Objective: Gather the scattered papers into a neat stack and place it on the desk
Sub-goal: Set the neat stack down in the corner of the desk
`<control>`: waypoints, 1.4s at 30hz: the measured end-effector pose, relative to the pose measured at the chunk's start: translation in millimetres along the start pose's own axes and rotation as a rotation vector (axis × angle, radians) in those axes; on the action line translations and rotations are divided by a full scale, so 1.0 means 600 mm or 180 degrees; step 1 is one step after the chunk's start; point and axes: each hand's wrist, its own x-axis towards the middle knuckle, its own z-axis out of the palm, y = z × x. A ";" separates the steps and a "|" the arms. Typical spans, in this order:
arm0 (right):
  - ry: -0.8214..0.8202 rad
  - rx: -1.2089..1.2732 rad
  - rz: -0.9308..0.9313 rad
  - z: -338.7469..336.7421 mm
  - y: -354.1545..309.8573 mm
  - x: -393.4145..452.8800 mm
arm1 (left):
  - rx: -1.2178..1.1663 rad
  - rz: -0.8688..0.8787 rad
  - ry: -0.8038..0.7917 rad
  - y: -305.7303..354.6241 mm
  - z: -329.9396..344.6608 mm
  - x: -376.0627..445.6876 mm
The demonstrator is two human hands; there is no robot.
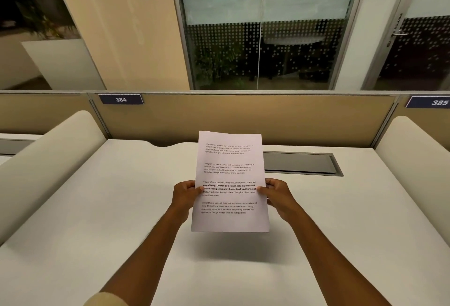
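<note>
Papers (230, 181) held squared above surface (97, 208), gripped at side edges by left hand (186, 195) and right hand (276, 195); lowering flat judged next.

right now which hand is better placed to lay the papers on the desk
Neither clearly: the left hand and right hand each grip a side edge of the papers above the desk, so use both.

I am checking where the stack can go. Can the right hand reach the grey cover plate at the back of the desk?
Probably yes. The right hand grips the papers, and the desk up to the grey cover plate looks bare.
</note>
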 end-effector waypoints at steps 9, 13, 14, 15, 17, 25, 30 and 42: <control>0.0127 -0.0171 0.0173 0.128 -0.004 0.039 | 0.0257 -0.0022 -0.0077 -0.019 -0.116 0.080; 0.0173 -0.0202 0.0250 0.216 0.000 0.061 | 0.0422 0.0013 -0.0087 -0.025 -0.193 0.124; 0.0182 -0.0207 0.0270 0.242 0.001 0.068 | 0.0462 0.0017 -0.0099 -0.026 -0.216 0.138; 0.0202 -0.0210 0.0298 0.268 0.001 0.074 | 0.0512 0.0022 -0.0120 -0.027 -0.239 0.152; 0.0223 -0.0203 0.0347 0.321 0.003 0.088 | 0.0602 0.0009 -0.0150 -0.031 -0.287 0.182; 0.0221 -0.0201 0.0481 0.524 0.005 0.155 | 0.0834 -0.0054 -0.0071 -0.036 -0.459 0.297; 0.0258 -0.0271 0.0557 0.632 0.005 0.201 | 0.0923 -0.0120 0.0014 -0.044 -0.548 0.364; 0.0352 -0.0740 0.0468 0.833 0.013 0.331 | 0.1214 -0.0320 0.0365 -0.073 -0.694 0.521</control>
